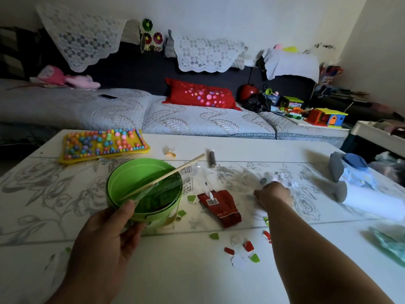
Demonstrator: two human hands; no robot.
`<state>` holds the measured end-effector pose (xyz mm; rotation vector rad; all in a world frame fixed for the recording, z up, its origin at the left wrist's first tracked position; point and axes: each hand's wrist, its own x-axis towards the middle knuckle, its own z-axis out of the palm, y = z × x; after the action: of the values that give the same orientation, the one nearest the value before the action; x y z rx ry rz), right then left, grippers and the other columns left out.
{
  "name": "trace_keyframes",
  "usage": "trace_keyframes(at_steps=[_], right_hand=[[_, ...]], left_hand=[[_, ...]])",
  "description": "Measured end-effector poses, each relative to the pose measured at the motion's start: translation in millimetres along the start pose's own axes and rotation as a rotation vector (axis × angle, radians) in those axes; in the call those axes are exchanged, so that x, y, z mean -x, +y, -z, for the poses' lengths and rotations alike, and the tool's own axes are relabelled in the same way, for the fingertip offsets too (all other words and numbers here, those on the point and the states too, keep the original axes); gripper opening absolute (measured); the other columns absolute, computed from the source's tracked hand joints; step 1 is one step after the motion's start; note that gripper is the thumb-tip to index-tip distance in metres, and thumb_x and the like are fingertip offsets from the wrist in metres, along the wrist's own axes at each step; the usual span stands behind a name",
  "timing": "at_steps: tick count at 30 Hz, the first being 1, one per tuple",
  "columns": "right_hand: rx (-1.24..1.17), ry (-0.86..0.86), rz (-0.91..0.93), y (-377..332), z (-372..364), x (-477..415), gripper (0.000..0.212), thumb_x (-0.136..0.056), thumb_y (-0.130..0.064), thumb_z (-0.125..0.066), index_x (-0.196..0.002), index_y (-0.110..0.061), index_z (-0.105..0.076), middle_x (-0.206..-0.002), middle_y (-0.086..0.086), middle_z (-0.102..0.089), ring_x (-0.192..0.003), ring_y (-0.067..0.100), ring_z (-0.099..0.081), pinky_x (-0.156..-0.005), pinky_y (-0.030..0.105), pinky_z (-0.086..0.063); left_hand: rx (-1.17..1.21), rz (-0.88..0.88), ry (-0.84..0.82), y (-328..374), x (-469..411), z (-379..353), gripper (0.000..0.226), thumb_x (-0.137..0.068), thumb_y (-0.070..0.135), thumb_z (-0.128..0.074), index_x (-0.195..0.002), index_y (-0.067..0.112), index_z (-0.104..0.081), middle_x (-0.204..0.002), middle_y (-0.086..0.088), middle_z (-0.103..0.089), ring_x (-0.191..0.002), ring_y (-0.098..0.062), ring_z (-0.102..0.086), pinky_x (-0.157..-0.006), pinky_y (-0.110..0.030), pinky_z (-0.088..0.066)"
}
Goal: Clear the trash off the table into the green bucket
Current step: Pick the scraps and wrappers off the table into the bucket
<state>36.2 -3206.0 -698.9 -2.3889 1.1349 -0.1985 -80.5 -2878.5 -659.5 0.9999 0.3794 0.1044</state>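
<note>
A green bucket (143, 189) stands on a white table (175, 270) printed with grey flowers. The left hand (105, 242) grips the bucket's near rim, thumb over the edge, pinning a clear plastic wrapper (157, 191) there. A wooden stick (166, 175) leans out of the bucket toward the far right. The right hand (274, 194) reaches across to crumpled white paper (285, 179) — its fingers curl down on the tabletop, but whether they hold anything cannot be told. Between the hands lies a red packet (221, 206), just beside the bucket. Small red, green and white scraps (243, 252) scatter near the front edge, which is otherwise open. A yellow bead tray (103, 144) sits at the far left — beyond it, a sofa with a red cushion (200, 95).
</note>
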Motion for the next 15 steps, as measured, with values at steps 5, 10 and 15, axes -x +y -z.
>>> trace_keyframes(at_steps=[5,10,15], right_hand=[[-0.072,-0.075,-0.008,2,11,1,0.044,-0.074,-0.028,-0.077,-0.103,-0.004,-0.055,-0.098,0.015,-0.064,-0.088,0.03,-0.058,-0.072,0.029,-0.044],[-0.068,-0.108,0.078,2,24,12,0.022,-0.079,-0.028,-0.067,-0.072,-0.009,-0.057,-0.068,0.006,-0.058,-0.071,0.025,-0.056,-0.066,0.027,-0.044],[-0.606,-0.103,0.236,-23,57,39,0.01,-0.074,-0.015,-0.064,-0.073,-0.006,-0.061,-0.059,0.009,-0.054,-0.043,0.018,-0.047,-0.047,0.024,-0.035]], left_hand=[[0.003,-0.012,-0.03,-2,0,0,0.004,-0.086,0.02,-0.063,-0.087,0.016,-0.062,-0.058,0.006,-0.067,-0.048,-0.008,-0.064,-0.038,-0.013,-0.045],[0.012,-0.007,-0.046,-3,3,-1,0.002,-0.086,0.02,-0.063,-0.086,0.017,-0.062,-0.063,0.005,-0.068,-0.053,-0.01,-0.064,-0.039,-0.012,-0.045],[0.029,-0.009,-0.044,-1,7,-2,0.003,-0.087,0.019,-0.063,-0.084,0.017,-0.062,-0.066,0.004,-0.068,-0.069,-0.017,-0.061,-0.04,-0.013,-0.046]])
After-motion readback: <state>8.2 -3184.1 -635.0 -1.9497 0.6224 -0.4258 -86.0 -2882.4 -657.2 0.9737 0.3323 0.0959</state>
